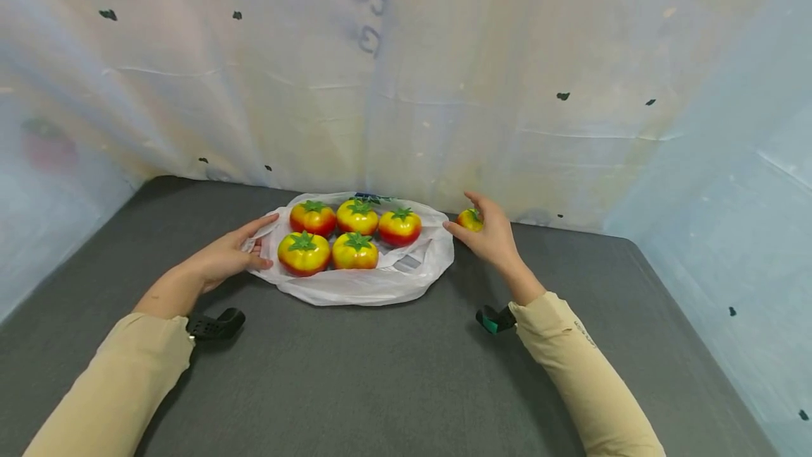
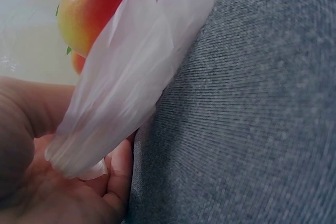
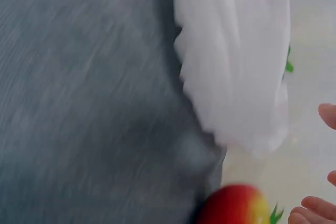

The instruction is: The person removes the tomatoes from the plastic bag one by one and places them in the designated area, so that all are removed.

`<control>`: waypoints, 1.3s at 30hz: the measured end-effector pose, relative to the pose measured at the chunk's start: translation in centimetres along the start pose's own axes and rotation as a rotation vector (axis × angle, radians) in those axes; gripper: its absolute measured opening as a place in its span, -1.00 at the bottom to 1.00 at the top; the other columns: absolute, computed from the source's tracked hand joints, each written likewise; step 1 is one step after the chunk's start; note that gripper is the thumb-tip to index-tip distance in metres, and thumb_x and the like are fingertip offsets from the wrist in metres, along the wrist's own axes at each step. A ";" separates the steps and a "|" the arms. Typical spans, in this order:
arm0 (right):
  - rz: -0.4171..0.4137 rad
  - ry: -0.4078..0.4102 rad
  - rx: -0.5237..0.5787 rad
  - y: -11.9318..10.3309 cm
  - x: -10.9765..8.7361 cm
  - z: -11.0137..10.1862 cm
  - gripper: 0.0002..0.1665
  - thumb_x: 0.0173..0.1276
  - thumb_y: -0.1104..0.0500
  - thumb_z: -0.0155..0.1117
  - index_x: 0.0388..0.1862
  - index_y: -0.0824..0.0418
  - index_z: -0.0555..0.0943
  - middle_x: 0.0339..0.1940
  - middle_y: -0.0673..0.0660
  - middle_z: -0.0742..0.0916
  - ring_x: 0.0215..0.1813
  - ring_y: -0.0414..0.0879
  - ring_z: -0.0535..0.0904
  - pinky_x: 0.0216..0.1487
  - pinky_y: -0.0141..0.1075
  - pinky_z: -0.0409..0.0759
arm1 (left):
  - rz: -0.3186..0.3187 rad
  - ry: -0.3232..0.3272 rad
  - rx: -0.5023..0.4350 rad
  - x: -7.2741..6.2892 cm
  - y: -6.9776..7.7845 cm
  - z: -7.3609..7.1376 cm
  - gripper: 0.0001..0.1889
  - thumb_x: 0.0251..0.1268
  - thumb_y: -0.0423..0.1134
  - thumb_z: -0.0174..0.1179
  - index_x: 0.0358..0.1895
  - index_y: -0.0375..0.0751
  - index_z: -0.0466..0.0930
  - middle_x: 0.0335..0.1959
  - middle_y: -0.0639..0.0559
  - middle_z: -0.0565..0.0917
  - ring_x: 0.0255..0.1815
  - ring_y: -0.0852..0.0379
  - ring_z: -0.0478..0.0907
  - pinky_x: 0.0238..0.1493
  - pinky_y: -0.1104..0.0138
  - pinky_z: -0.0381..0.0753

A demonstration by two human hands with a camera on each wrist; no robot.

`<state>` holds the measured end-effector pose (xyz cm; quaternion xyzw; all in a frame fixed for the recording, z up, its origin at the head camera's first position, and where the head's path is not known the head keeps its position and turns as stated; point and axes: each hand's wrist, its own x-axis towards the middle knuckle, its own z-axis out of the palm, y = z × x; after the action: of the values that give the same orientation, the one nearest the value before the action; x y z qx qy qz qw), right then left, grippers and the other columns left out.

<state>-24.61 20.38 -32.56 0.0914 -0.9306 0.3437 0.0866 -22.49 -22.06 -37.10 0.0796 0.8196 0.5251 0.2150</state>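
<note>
Several glossy yellow-and-red tomatoes (image 1: 304, 252) with green leafy tops sit in an open white plastic bag (image 1: 361, 293). At the bag's left side, my left hand (image 1: 218, 256) holds the rim; in the left wrist view the gathered plastic (image 2: 113, 98) runs between thumb and fingers. To the right of the bag, my right hand (image 1: 491, 235) reaches over another tomato (image 1: 468, 220), thumb and fingers spread apart. The right wrist view shows that tomato (image 3: 233, 205) at the bottom, with the fingertips (image 3: 315, 208) beside it and a gap between them.
The bag and loose tomato rest near the back of a dark grey table (image 1: 380, 379). Pale sheeting (image 1: 444, 90) rises right behind them, and bluish sheeting (image 1: 729, 231) stands on the right. Black wrist devices (image 1: 216, 324) sit below both hands.
</note>
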 end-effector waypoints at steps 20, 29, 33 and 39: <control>-0.045 -0.081 0.179 -2.4 0.9 4.0 -0.20 0.23 0.05 0.38 0.40 0.24 0.33 0.39 0.21 0.43 0.39 0.14 0.34 0.38 -0.06 0.36 | -0.002 0.005 -0.007 0.0 0.1 0.3 -0.01 0.21 -0.36 0.19 0.56 0.07 -0.31 0.53 -0.33 -0.42 0.48 -0.44 -0.40 0.29 -0.44 -0.22; -0.011 -0.127 0.165 -3.0 1.3 5.5 -0.19 0.23 -0.02 0.38 0.40 0.17 0.34 0.39 0.19 0.43 0.37 0.14 0.38 0.34 -0.03 0.40 | -0.004 0.001 -0.020 0.0 0.0 0.3 0.00 0.22 -0.36 0.18 0.55 0.09 -0.33 0.53 -0.32 -0.43 0.49 -0.44 -0.41 0.30 -0.43 -0.18; 0.016 -0.149 0.132 -3.1 1.3 6.0 -0.20 0.24 -0.03 0.37 0.41 0.14 0.33 0.39 0.20 0.43 0.36 0.15 0.40 0.33 -0.01 0.41 | -0.004 -0.002 -0.027 0.0 -0.1 0.2 0.00 0.22 -0.38 0.17 0.55 0.09 -0.34 0.53 -0.33 -0.43 0.48 -0.44 -0.41 0.30 -0.43 -0.17; 0.030 -0.162 0.126 -3.0 1.5 6.6 -0.21 0.25 -0.02 0.36 0.41 0.15 0.33 0.38 0.21 0.44 0.34 0.16 0.42 0.31 -0.01 0.43 | 0.001 0.002 -0.030 0.0 -0.1 0.2 0.01 0.21 -0.39 0.18 0.55 0.11 -0.34 0.53 -0.33 -0.43 0.48 -0.45 -0.41 0.29 -0.43 -0.16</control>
<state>-26.01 13.67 -35.30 0.1101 -0.9124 0.3942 -0.0001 -22.40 -22.00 -37.29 0.0762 0.8117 0.5376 0.2154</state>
